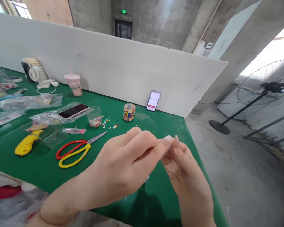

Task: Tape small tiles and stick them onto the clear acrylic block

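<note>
head view: left hand (125, 160) and right hand (186, 167) meet above the tabletop (110, 105), fingers (159, 152) pinched narrow around a small pale piece (169, 146), mostly hidden, probably so both can steady it.

Held piece (169, 146) mostly behind fingertips (177, 142)

An exit sign (123, 11) glows on the grey wall (153, 19) beyond a white partition (113, 67).
</note>
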`<state>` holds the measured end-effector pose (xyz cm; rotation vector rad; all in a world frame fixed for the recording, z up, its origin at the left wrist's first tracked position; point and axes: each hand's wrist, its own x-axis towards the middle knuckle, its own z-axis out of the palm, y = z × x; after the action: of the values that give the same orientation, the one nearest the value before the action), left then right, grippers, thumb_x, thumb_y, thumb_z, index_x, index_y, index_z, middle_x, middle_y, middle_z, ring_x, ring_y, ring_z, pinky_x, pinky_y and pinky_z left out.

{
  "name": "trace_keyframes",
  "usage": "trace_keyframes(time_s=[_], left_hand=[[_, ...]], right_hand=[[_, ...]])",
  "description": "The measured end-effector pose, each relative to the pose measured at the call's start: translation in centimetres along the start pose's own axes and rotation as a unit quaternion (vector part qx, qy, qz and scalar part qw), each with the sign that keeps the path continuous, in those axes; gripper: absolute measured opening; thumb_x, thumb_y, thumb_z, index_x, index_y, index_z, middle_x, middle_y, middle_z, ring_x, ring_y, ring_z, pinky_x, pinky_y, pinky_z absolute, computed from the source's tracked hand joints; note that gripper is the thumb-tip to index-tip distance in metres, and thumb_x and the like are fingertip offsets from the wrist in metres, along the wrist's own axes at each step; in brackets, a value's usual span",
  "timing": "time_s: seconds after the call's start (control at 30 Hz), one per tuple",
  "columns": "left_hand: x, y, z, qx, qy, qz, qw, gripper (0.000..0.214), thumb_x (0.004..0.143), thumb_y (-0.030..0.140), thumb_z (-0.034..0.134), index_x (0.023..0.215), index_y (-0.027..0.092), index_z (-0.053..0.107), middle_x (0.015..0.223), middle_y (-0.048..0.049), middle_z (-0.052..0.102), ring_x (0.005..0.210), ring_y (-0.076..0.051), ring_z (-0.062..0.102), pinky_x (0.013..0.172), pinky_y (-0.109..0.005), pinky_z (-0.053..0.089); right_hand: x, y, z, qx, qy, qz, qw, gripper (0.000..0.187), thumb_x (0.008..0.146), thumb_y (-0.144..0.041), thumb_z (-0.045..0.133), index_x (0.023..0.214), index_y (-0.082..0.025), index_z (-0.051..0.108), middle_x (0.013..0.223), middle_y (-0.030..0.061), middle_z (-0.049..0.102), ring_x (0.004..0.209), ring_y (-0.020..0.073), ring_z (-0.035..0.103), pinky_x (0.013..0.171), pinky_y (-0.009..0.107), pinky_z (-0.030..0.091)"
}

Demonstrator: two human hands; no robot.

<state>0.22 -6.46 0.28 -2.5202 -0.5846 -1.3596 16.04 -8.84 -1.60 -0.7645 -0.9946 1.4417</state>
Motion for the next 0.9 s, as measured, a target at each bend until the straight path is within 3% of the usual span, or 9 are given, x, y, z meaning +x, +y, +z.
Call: trace_keyframes(time_s=[0.2,0.37,0.57,0.67,0.73,0.8,0.87,0.9], left_hand=[[0.3,-0.3,1.4,0.055,0.063,0.044,0.996,0.014,0.093,0.006,0.056,0.100,0.007,0.068,0.072,-0.0013,0.058,0.060,-0.011,0.047,0.050,-0.026,0.042],[0.5,-0.9,2.5,0.059,0.078,0.050,0.994,0.017,0.095,0.008,0.052,0.105,0.007,0.066,0.073,-0.0001,0.057,0.059,-0.010,0.048,0.051,-0.024,0.046],[0.6,-1.4,2.3,-0.011,0.090,-0.039,0.995,0.020,0.092,0.005,0.057,0.107,0.010,0.069,0.079,-0.0001,0.055,0.067,-0.007,0.051,0.060,-0.019,0.048],[0.6,-3.0,1.7,-0.035,0.104,-0.106,0.988,0.022,0.089,0.005,0.061,0.107,0.015,0.071,0.079,0.0018,0.055,0.067,-0.007,0.051,0.063,-0.018,0.048],[0.6,-5.1,1.8,-0.048,0.051,-0.164,0.984,0.022,0.090,0.009,0.061,0.107,0.019,0.072,0.080,0.0021,0.056,0.064,-0.008,0.052,0.060,-0.019,0.048],[0.3,-7.8,2.8,-0.052,-0.081,-0.256,0.962,0.021,0.094,0.015,0.056,0.106,0.022,0.073,0.086,0.0014,0.057,0.064,-0.008,0.054,0.060,-0.021,0.049],[-0.5,-10.5,4.9,-0.051,-0.148,-0.279,0.948,0.017,0.093,0.018,0.058,0.093,0.020,0.075,0.084,0.0004,0.058,0.066,-0.010,0.057,0.065,-0.025,0.051],[-1.2,-11.6,6.3,-0.048,-0.174,-0.284,0.942,0.015,0.092,0.018,0.060,0.086,0.018,0.074,0.083,-0.0001,0.060,0.070,-0.012,0.059,0.069,-0.027,0.052]], right_hand=[[0.4,0.2,-0.3,0.001,0.055,-0.030,0.998,0.025,0.088,-0.045,0.067,0.072,-0.028,0.076,0.069,-0.0011,0.068,0.077,0.0176,0.063,0.078,0.033,0.051],[0.9,0.3,-0.7,-0.026,0.066,-0.035,0.997,0.032,0.086,-0.054,0.066,0.076,-0.025,0.078,0.072,0.0003,0.070,0.079,0.0180,0.066,0.081,0.031,0.053],[1.2,0.2,-1.4,-0.048,0.051,-0.053,0.996,0.031,0.085,-0.054,0.067,0.077,-0.027,0.080,0.077,-0.0012,0.076,0.079,0.0134,0.070,0.080,0.024,0.054],[1.7,-0.4,-2.1,-0.124,0.028,-0.078,0.989,0.023,0.084,-0.051,0.070,0.077,-0.031,0.080,0.079,-0.0029,0.079,0.082,0.0142,0.073,0.080,0.025,0.055],[2.1,-0.8,-2.6,-0.248,0.042,-0.104,0.962,0.017,0.082,-0.047,0.073,0.077,-0.031,0.079,0.081,-0.0030,0.080,0.086,0.0169,0.074,0.078,0.028,0.056],[2.4,-0.6,-3.1,-0.422,0.082,-0.117,0.895,0.016,0.083,-0.043,0.073,0.080,-0.029,0.078,0.089,-0.0014,0.081,0.089,0.0204,0.073,0.078,0.032,0.057],[2.7,0.3,-3.7,-0.558,0.111,-0.109,0.815,0.016,0.085,-0.040,0.070,0.082,-0.026,0.078,0.093,0.0020,0.080,0.091,0.0250,0.072,0.081,0.039,0.056],[2.7,1.0,-3.9,-0.590,0.114,-0.103,0.793,0.016,0.086,-0.037,0.070,0.082,-0.024,0.078,0.092,0.0042,0.080,0.091,0.0273,0.072,0.084,0.043,0.054]])
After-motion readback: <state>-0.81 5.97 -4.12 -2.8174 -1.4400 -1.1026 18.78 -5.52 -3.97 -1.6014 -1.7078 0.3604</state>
